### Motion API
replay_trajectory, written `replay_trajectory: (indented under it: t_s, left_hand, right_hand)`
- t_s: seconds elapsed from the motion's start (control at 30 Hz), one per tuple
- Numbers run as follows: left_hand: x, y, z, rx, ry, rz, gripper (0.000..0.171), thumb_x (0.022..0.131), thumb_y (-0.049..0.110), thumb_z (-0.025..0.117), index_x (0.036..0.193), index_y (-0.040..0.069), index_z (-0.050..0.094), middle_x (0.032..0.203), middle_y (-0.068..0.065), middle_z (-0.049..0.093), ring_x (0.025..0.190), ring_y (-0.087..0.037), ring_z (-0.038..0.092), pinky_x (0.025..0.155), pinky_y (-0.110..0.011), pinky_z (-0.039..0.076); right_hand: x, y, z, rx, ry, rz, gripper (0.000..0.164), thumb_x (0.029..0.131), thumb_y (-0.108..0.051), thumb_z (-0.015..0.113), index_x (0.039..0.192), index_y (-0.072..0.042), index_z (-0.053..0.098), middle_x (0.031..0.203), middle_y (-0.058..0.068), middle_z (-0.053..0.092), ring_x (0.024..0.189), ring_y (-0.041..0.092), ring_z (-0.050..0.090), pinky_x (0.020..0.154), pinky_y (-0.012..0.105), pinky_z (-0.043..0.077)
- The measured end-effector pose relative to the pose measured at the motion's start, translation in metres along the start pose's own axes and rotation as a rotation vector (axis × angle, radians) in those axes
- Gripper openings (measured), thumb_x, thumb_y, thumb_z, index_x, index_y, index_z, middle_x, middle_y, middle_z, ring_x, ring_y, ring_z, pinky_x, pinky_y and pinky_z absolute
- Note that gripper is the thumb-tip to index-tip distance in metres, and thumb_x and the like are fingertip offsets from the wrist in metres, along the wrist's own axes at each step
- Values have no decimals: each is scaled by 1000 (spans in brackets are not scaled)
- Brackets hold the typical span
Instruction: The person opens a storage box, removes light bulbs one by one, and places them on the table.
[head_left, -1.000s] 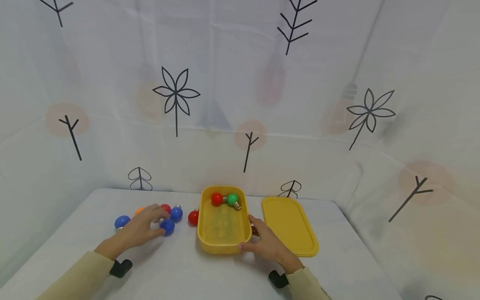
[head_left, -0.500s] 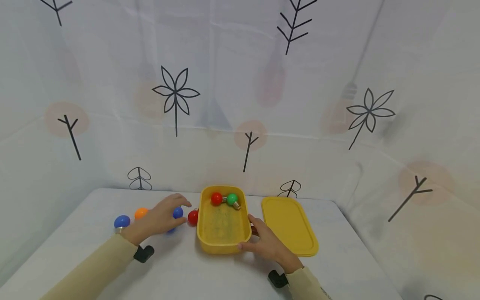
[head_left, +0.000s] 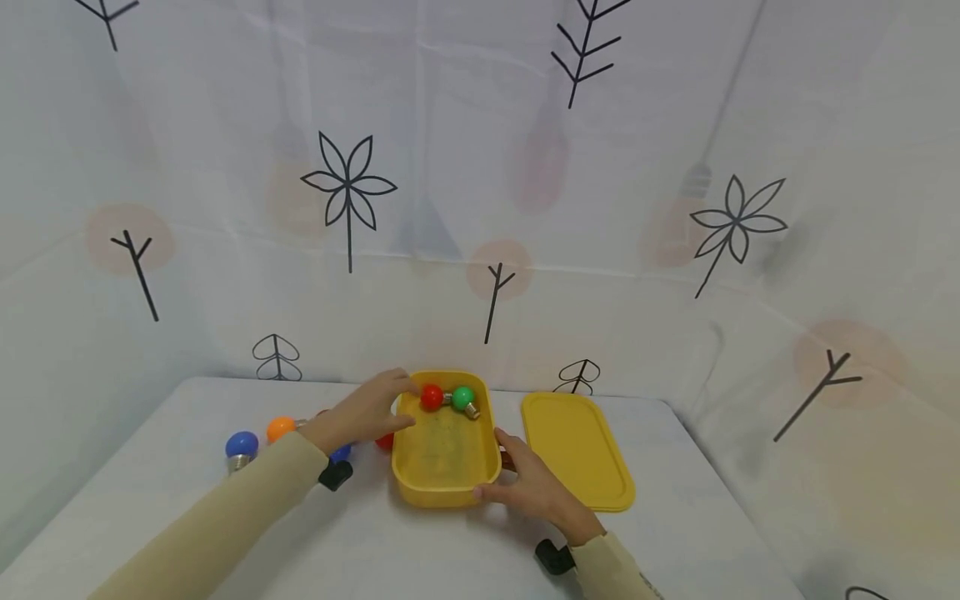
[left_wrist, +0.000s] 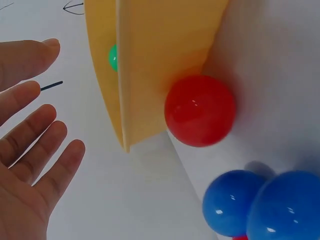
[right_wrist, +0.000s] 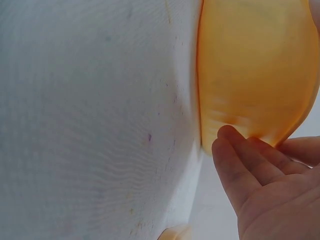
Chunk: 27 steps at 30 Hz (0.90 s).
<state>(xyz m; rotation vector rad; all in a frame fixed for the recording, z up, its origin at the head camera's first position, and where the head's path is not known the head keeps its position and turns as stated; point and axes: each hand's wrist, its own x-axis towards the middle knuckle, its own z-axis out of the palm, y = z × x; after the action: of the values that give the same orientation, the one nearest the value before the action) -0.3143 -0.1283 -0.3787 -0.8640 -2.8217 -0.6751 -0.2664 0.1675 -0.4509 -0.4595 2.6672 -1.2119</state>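
Note:
A yellow box (head_left: 442, 454) holds a red toy light bulb (head_left: 431, 397) and a green toy light bulb (head_left: 463, 398) at its far end. My left hand (head_left: 367, 410) reaches over the box's left rim, thumb and fingers spread apart, with nothing between them. The left wrist view shows its spread fingers (left_wrist: 45, 135) above the rim. Against the box's right side rests my right hand (head_left: 536, 483), its thumb by the near corner. Straight fingertips (right_wrist: 227, 134) touch the outer wall in the right wrist view. Another red bulb (left_wrist: 200, 111) lies beside the box's left wall.
A yellow lid (head_left: 577, 450) lies flat right of the box. On the left are a blue bulb (head_left: 242, 444) and an orange bulb (head_left: 281, 428); two more blue bulbs (left_wrist: 232, 202) sit close together. A patterned cloth (head_left: 420, 192) hangs behind the white table (head_left: 390, 550).
My left hand has moved right and slightly away, from above the loose bulbs to over the box's left rim. My right hand and the box stay put.

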Motion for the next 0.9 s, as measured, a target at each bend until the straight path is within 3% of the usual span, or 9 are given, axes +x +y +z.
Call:
replay_trajectory:
  t_s: [0.23, 0.43, 0.67, 0.9]
  left_hand:
    - [26, 0, 14, -13, -26, -3, 38, 82, 27, 76, 117, 18, 65, 118, -5, 57, 105, -18, 50, 99, -39, 44]
    - [42, -1, 24, -33, -43, 8, 37, 83, 23, 75, 117, 14, 64, 119, -8, 56, 109, -25, 52, 99, -38, 44]
    - [54, -4, 34, -20, -54, -22, 42, 82, 18, 76, 120, 7, 62, 119, -9, 55, 113, -24, 51, 102, -39, 41]
    - [62, -9, 43, 0, -88, -80, 45, 84, 20, 75, 125, 9, 60, 123, -8, 52, 114, -23, 49, 103, -39, 41]
  right_hand:
    - [0, 2, -1, 11, -7, -18, 105, 73, -55, 76, 152, -11, 22, 151, 7, 32, 124, 27, 48, 102, 50, 41]
    - [0, 2, 0, 14, -12, -3, 106, 72, -57, 76, 152, -13, 22, 152, 5, 31, 125, 26, 47, 102, 49, 41]
    - [-1, 1, 0, 19, -13, -19, 103, 75, -53, 76, 152, -12, 21, 152, 6, 31, 124, 25, 48, 102, 49, 41]
    - [-1, -1, -1, 11, -14, -18, 101, 76, -52, 75, 152, -12, 21, 152, 5, 31, 125, 25, 48, 102, 50, 40]
